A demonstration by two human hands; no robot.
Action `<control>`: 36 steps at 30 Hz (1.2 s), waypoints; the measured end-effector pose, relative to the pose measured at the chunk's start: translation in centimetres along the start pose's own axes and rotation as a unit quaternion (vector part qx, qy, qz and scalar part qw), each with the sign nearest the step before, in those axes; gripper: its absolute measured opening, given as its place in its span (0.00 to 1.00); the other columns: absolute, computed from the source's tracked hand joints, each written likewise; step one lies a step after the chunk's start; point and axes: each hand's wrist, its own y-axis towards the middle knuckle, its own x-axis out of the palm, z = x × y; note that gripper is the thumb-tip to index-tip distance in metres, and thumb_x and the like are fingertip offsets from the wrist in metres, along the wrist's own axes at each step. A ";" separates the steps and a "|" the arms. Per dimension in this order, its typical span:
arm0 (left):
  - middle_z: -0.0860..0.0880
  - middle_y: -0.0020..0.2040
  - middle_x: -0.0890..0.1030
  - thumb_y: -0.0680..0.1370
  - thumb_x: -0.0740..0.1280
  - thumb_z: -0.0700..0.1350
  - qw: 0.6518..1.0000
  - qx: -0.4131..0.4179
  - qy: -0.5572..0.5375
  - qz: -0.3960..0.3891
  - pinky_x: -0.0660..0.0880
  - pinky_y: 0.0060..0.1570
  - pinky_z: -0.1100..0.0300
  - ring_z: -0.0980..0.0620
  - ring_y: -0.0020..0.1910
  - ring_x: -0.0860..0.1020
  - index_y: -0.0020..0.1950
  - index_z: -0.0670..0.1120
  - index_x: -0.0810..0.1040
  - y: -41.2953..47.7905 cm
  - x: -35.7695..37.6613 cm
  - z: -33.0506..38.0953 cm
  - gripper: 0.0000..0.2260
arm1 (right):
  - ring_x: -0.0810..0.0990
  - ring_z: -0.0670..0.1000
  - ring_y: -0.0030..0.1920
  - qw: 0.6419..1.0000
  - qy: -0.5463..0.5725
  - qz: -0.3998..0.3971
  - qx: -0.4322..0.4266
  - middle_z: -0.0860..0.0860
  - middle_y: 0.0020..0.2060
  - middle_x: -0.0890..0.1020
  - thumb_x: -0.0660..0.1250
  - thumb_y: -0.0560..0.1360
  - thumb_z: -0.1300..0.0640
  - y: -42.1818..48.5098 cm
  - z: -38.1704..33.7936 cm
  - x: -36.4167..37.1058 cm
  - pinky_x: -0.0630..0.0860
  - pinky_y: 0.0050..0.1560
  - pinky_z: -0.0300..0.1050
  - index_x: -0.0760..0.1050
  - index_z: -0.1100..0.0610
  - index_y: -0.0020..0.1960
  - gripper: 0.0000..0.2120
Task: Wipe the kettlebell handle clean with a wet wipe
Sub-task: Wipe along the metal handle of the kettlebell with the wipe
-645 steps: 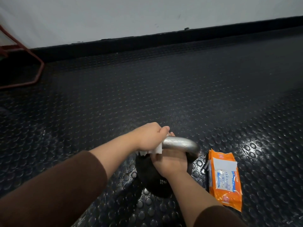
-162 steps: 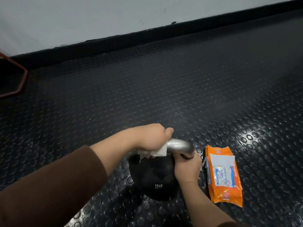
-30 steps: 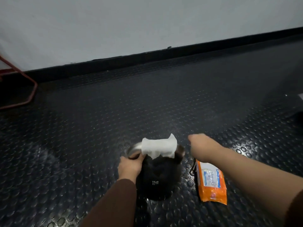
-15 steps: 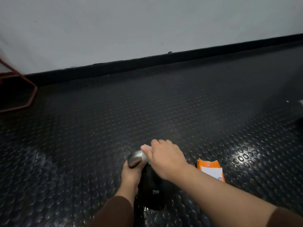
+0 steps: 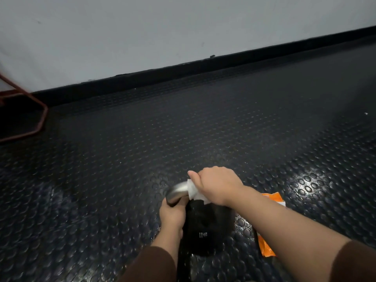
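A black kettlebell (image 5: 205,231) stands on the studded rubber floor, its steel handle (image 5: 178,190) arching over the top. My right hand (image 5: 215,187) is curled over the handle's upper right part and grips a white wet wipe (image 5: 193,191) around it. My left hand (image 5: 173,213) holds the handle's left leg just above the bell. The right end of the handle is hidden under my right hand.
An orange wet-wipe pack (image 5: 268,241) lies on the floor just right of the kettlebell, mostly hidden by my right forearm. A red metal frame (image 5: 38,117) stands at the far left by the wall. Black studded flooring (image 5: 183,129) stretches ahead to the black baseboard.
A second ago the wipe lay draped on the handle with my right hand beside it. My right hand has come onto the handle and closed over the wipe; my left hand stayed on the left leg.
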 end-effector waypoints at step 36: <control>0.52 0.43 0.82 0.71 0.72 0.53 0.975 0.100 0.051 0.192 0.77 0.53 0.47 0.47 0.45 0.80 0.49 0.54 0.77 0.2 2.1 -2.5 0.10 | 0.74 0.56 0.37 0.999 -0.027 0.016 -0.008 0.51 0.39 0.76 0.50 0.81 0.52 -0.2 0.8 0.6 0.69 0.35 0.49 0.69 0.57 0.50 0.13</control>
